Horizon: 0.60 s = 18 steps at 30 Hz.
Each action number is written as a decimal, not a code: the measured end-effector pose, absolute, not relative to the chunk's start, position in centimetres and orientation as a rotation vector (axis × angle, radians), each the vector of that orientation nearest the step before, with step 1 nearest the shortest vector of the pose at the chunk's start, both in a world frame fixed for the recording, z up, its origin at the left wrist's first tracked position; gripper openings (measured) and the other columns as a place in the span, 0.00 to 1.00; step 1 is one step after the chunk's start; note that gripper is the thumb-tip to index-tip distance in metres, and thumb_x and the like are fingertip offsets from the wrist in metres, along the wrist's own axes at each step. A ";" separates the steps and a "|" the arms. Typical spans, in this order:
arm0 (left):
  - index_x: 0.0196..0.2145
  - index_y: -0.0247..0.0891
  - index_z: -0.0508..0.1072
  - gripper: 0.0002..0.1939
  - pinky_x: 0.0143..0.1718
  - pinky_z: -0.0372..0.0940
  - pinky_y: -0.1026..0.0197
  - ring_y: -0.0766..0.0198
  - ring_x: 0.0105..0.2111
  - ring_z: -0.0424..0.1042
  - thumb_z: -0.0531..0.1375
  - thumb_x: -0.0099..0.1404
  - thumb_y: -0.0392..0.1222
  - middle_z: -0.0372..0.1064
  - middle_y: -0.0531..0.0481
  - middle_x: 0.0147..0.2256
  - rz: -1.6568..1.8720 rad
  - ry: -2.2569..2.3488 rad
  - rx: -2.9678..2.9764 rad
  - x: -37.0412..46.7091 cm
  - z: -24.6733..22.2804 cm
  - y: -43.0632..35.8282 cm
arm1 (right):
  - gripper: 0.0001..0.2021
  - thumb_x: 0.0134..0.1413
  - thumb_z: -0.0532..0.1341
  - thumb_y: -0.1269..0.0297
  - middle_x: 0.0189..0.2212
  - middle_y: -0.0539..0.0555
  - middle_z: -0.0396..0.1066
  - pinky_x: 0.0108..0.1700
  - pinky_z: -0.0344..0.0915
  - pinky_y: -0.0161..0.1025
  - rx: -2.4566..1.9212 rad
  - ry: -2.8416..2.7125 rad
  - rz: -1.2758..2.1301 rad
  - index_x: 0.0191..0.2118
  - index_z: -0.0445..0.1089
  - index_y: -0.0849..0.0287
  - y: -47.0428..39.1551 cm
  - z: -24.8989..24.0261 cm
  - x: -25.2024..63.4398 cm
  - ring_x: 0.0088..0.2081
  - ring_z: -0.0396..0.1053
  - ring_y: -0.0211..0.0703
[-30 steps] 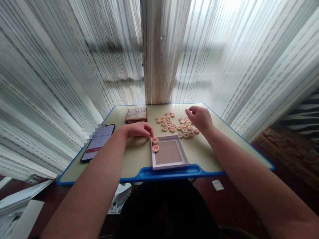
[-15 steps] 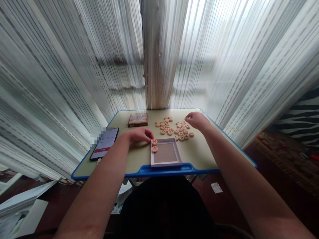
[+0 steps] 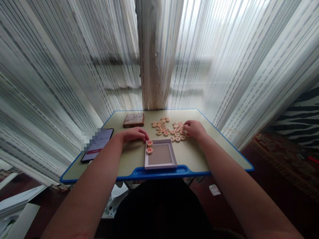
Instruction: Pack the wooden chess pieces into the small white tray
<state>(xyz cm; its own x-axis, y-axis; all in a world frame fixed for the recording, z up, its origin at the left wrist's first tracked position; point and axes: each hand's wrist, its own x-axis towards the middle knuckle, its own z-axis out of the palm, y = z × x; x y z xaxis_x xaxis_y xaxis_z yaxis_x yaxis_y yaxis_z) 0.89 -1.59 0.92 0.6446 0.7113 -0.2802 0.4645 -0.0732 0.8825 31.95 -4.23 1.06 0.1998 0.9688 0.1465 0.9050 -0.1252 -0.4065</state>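
Observation:
My left hand (image 3: 136, 133) lies at the back left corner of a shallow open box tray (image 3: 171, 154), its fingers stretched out and bent down toward the corner. Two round wooden Chinese chess pieces with red characters lie inside along the tray's left wall: one piece (image 3: 149, 143) at the back and another piece (image 3: 149, 150) just in front of it. My right hand (image 3: 195, 128) is low at the right edge of a loose group of wooden chess pieces (image 3: 176, 130), fingers drawn together. Whatever sits between its fingertips is too small and hidden to make out.
More pieces (image 3: 159, 125) lie to the left within the group, several face down. A brown patterned box (image 3: 134, 120) stands at the back left. A phone (image 3: 98, 144) showing a timer lies at the table's left side. The table has a blue rim (image 3: 159, 171).
My right hand has come down and nearer, onto the right edge of the chess pieces. My left hand stays at the tray's corner. The whole view has shifted slightly.

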 end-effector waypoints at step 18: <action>0.25 0.36 0.78 0.07 0.36 0.62 0.66 0.65 0.31 0.69 0.62 0.46 0.39 0.74 0.52 0.27 0.273 1.043 1.848 1.4 0.9 -1.9 | 0.13 0.49 0.56 0.67 0.40 0.56 0.71 0.50 0.59 0.38 -1.826 -1.868 -0.020 0.38 0.76 0.58 -3.4 0.1 31.7 0.45 0.65 0.45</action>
<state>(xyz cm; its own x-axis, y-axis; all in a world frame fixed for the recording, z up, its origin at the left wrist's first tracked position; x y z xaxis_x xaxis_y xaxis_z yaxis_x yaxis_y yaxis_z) 1.38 -1.93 0.91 0.6093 0.7554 -0.2410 0.5403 -0.1731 0.8235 31.66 -3.44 0.09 0.0477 0.9275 0.3709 0.9351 0.0891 -0.3430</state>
